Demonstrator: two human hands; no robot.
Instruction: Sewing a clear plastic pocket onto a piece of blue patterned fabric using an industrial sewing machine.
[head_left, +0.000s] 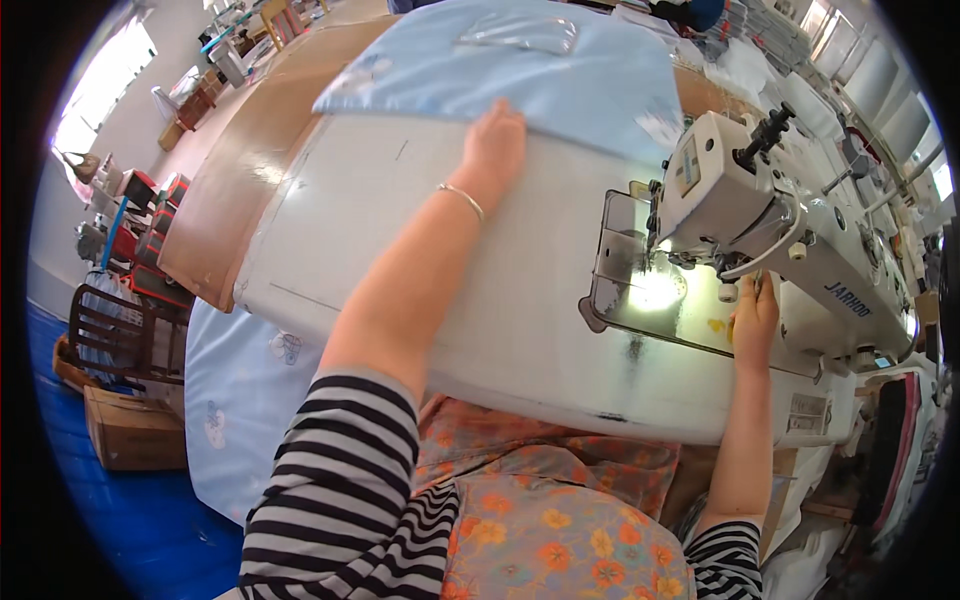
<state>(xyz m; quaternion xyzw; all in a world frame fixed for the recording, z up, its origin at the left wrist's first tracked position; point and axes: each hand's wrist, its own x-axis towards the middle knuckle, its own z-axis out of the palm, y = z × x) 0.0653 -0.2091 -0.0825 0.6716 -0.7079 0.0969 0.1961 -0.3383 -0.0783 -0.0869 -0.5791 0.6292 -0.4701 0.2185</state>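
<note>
My left hand [495, 143] reaches far across the white sewing table [400, 220]. Its fingers are closed on the near edge of a light blue fabric piece [430, 62], which lies over the table's far side. A clear plastic window [520, 33] shows on that fabric. By the needle area of a white sewing machine [705, 180], my right hand [755, 318] is closed. Something small and dark shows at its fingertips, too small to name. The machine's lamp lights the metal needle plate [625, 250] left of this hand.
A brown board [225, 200] extends along the table's left side. More light blue fabric [240, 400] hangs below it. On the left stand a dark wooden chair [125, 335] and a cardboard box [135, 430]. Piled materials [765, 65] crowd the far right.
</note>
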